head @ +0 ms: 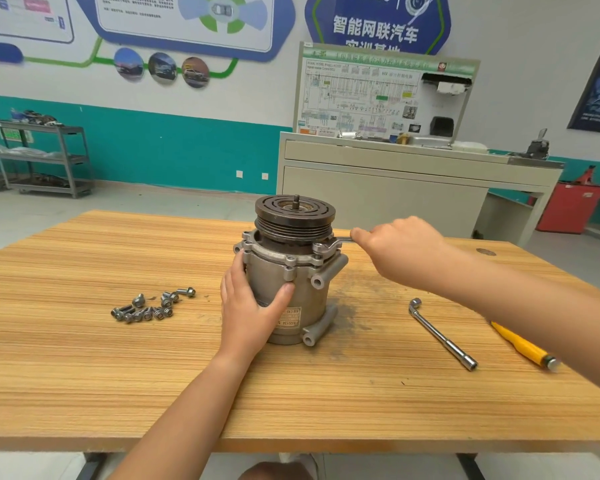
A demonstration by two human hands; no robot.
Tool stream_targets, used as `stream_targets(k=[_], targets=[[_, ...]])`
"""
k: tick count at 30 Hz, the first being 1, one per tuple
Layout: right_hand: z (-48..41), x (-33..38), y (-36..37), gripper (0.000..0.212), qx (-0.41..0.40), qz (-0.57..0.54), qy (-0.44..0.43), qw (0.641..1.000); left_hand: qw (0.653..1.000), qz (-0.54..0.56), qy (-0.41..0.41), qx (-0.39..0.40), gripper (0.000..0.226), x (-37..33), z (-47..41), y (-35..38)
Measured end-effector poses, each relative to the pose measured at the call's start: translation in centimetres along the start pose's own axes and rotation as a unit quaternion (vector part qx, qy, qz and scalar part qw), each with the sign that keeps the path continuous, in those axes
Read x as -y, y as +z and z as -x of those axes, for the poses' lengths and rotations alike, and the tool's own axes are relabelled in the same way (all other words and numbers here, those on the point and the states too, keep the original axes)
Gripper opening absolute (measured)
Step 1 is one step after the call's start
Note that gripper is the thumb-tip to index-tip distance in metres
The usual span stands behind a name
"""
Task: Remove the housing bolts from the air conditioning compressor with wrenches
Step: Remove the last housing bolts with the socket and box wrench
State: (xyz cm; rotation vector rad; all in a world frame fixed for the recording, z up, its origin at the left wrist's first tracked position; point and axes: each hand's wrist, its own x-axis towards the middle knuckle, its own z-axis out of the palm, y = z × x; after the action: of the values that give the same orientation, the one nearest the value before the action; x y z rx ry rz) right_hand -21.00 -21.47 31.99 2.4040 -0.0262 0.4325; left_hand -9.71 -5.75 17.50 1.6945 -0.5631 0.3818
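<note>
The grey air conditioning compressor point(302, 289) stands upright on the wooden table point(118, 358), its dark pulley on top. My left hand point(250, 306) wraps around the left side of its body, thumb across the front. My right hand point(400, 249) grips the handle of a ring wrench point(329, 244). The wrench's ring end sits on a bolt at the flange's right rim. Several removed bolts point(149, 306) lie in a loose pile to the left of the compressor.
An L-shaped socket wrench point(442, 332) lies on the table right of the compressor. A yellow-handled tool point(523, 346) lies partly under my right forearm. A grey cabinet with a wiring board point(385, 95) stands behind the table, and a metal shelf cart point(45, 157) stands far left.
</note>
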Motion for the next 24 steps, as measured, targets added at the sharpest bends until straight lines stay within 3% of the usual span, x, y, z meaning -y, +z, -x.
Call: stream_targets(k=[5, 9, 13, 14, 16, 18, 20, 24], targets=[[-0.7, 0.9, 3.6, 0.029, -0.213, -0.158, 0.037, 0.963, 1.000, 0.000, -0.002, 0.003, 0.103, 0.0, 0.0, -0.1], [-1.2, 1.4, 3.8, 0.022, -0.225, -0.217, 0.047, 0.949, 1.000, 0.004, -0.003, 0.006, 0.103, -0.1, 0.0, -0.2], [1.3, 2.3, 0.9, 0.031, -0.285, -0.388, 0.154, 0.863, 1.000, -0.001, -0.004, 0.006, 0.105, -0.1, -0.1, -0.1], [2.1, 2.7, -0.2, 0.034, -0.295, -0.370, 0.152, 0.868, 1.000, -0.002, -0.002, 0.005, 0.105, -0.1, -0.2, -0.1], [3.6, 3.2, -2.3, 0.039, -0.223, -0.269, 0.146, 0.925, 1.000, 0.000, 0.000, 0.007, 0.102, -0.1, -0.2, -0.1], [4.6, 3.4, -3.7, 0.046, -0.081, -0.150, 0.150, 0.974, 1.000, 0.000, 0.000, 0.008, 0.096, 0.0, -0.1, 0.0], [5.0, 3.6, -4.3, 0.051, -0.012, -0.096, 0.142, 0.985, 1.000, 0.000, 0.002, 0.004, 0.094, 0.1, -0.1, -0.1], [4.7, 4.1, -5.2, 0.062, 0.010, -0.077, 0.122, 0.990, 1.000, -0.002, 0.000, 0.003, 0.099, -0.1, -0.1, -0.1]])
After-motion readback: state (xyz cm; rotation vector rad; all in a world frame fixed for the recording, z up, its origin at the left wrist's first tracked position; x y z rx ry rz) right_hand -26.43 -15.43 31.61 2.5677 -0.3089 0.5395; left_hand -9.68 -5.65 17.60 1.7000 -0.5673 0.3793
